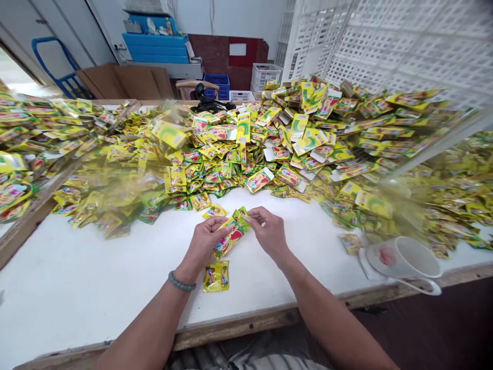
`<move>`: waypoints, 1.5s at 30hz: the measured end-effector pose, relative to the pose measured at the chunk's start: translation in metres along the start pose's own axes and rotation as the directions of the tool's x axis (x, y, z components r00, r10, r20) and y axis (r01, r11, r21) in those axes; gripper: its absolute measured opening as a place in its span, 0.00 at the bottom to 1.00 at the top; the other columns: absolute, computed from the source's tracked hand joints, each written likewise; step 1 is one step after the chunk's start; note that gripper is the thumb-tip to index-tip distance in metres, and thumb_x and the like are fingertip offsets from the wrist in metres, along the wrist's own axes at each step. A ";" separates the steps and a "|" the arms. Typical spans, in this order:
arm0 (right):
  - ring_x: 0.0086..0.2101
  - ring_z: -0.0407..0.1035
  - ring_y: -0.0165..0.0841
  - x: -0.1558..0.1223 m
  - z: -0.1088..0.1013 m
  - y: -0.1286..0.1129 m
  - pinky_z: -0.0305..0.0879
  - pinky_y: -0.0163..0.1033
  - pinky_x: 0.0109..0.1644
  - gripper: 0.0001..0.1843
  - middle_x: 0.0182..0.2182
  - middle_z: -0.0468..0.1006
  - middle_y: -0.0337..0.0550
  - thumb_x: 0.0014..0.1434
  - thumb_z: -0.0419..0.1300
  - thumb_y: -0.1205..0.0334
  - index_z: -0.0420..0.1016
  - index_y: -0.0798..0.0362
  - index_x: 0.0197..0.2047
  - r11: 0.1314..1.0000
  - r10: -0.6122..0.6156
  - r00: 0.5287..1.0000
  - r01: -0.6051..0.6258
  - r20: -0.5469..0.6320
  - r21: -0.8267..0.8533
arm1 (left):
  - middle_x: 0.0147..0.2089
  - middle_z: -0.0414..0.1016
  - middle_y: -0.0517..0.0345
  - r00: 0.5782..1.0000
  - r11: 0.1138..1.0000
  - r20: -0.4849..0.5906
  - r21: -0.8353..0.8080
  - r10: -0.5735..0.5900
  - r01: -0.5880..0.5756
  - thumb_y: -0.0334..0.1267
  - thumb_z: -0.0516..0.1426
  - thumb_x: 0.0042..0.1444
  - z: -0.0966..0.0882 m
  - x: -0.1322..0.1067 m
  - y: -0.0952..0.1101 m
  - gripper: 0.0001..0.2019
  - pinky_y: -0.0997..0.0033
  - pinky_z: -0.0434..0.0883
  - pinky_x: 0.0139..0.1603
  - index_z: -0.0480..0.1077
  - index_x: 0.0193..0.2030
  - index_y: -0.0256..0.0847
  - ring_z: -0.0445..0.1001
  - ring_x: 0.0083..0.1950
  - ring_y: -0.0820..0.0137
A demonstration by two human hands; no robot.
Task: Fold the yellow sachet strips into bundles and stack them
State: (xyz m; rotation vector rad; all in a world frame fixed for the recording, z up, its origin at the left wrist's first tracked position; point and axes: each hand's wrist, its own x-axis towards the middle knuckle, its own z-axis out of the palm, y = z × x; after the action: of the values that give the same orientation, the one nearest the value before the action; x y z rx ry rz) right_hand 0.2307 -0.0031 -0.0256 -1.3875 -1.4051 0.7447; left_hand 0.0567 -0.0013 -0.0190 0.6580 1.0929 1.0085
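My left hand point(208, 237) grips a small yellow cardboard box point(229, 243) with a red fruit print, tilted up to the right above the white table. At the box's upper end, my right hand point(269, 234) pinches a green sachet point(241, 216). Whether the sachet is partly inside the box, I cannot tell. Just beyond my left fingers lies a yellow sachet point(214, 211). Closer to me, a pair of joined yellow sachets point(216, 276) rests flat on the table point(154, 280).
A large heap of boxes point(308, 139) and loose sachets point(215, 177) spreads across the back. On the right, a clear plastic mug point(408, 259) stands near the wooden front edge point(246, 321). White perforated crates point(370, 46) rise behind. A wooden strip point(38, 210) borders the left heap.
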 end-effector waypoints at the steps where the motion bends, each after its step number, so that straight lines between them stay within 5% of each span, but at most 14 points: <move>1: 0.28 0.72 0.34 -0.001 0.000 -0.001 0.69 0.39 0.35 0.05 0.28 0.80 0.39 0.55 0.64 0.58 0.77 0.49 0.34 1.000 -0.013 1.000 0.013 -0.002 -0.021 | 0.30 0.83 0.57 1.000 1.000 -0.008 0.000 0.010 -0.010 0.38 0.75 0.30 0.000 0.000 0.000 0.25 0.75 0.75 0.31 0.74 0.36 0.35 0.79 0.28 0.71; 7: 0.42 0.71 0.39 0.000 -0.002 -0.002 0.67 0.46 0.49 0.03 0.34 0.81 0.43 0.57 0.64 0.59 0.79 0.47 0.35 0.983 -0.121 0.990 0.109 -0.072 -0.149 | 0.31 0.83 0.57 0.999 0.999 0.014 0.018 0.029 -0.029 0.39 0.75 0.31 -0.002 0.001 0.000 0.24 0.75 0.75 0.33 0.75 0.37 0.35 0.79 0.30 0.71; 16: 0.56 0.66 0.45 -0.003 -0.007 -0.002 0.54 0.54 0.59 0.06 0.37 0.82 0.42 0.61 0.61 0.62 0.80 0.43 0.39 0.910 -0.296 0.955 0.288 0.019 -0.300 | 0.31 0.83 0.57 0.998 1.000 0.062 -0.013 -0.028 0.028 0.38 0.75 0.33 -0.004 -0.003 0.011 0.24 0.74 0.74 0.33 0.74 0.37 0.35 0.79 0.30 0.71; 22: 0.54 0.68 0.44 -0.003 0.001 -0.006 0.58 0.54 0.59 0.06 0.37 0.81 0.44 0.60 0.60 0.64 0.78 0.46 0.40 0.966 -0.184 0.975 0.203 0.123 -0.162 | 0.30 0.82 0.60 0.996 1.000 0.092 0.001 -0.010 0.010 0.39 0.74 0.34 -0.004 -0.003 0.009 0.23 0.75 0.73 0.32 0.74 0.38 0.36 0.78 0.29 0.71; 26: 0.45 0.75 0.39 -0.005 0.005 -0.010 0.63 0.50 0.56 0.06 0.46 0.79 0.46 0.61 0.59 0.61 0.76 0.48 0.42 0.994 -0.111 0.971 0.113 0.210 0.003 | 0.30 0.82 0.59 0.996 0.999 0.085 -0.035 -0.032 0.035 0.38 0.75 0.32 -0.001 -0.004 0.008 0.24 0.75 0.74 0.32 0.74 0.37 0.36 0.79 0.28 0.71; 31: 0.54 0.68 0.44 -0.007 0.007 -0.013 0.54 0.56 0.60 0.10 0.41 0.82 0.45 0.61 0.61 0.61 0.74 0.48 0.46 0.979 -0.155 0.988 0.154 0.000 -0.132 | 0.31 0.82 0.59 0.997 0.998 0.074 -0.066 0.025 -0.020 0.41 0.74 0.36 0.000 -0.001 0.003 0.24 0.74 0.75 0.35 0.74 0.39 0.36 0.79 0.29 0.71; 40: 0.49 0.67 0.43 -0.004 0.006 -0.011 0.59 0.51 0.55 0.09 0.39 0.83 0.42 0.61 0.60 0.66 0.77 0.45 0.43 0.950 -0.242 0.970 0.234 -0.011 -0.205 | 0.35 0.82 0.57 0.984 0.982 0.098 0.101 0.150 -0.159 0.45 0.72 0.40 -0.006 0.001 -0.004 0.21 0.74 0.74 0.40 0.76 0.39 0.37 0.79 0.35 0.70; 45: 0.47 0.70 0.42 -0.003 0.005 -0.010 0.60 0.51 0.55 0.07 0.35 0.83 0.41 0.58 0.62 0.65 0.79 0.45 0.39 0.974 -0.147 0.985 0.159 0.086 -0.163 | 0.32 0.82 0.57 0.988 0.981 0.059 0.122 0.143 -0.150 0.47 0.72 0.38 -0.003 0.000 -0.005 0.22 0.73 0.73 0.38 0.76 0.38 0.37 0.78 0.33 0.70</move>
State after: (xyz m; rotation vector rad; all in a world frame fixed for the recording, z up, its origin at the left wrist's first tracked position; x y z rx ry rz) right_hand 0.2218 -0.0062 -0.0191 -1.3734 -1.6446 0.5919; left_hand 0.0554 -0.0040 -0.0245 0.8721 1.0824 1.0490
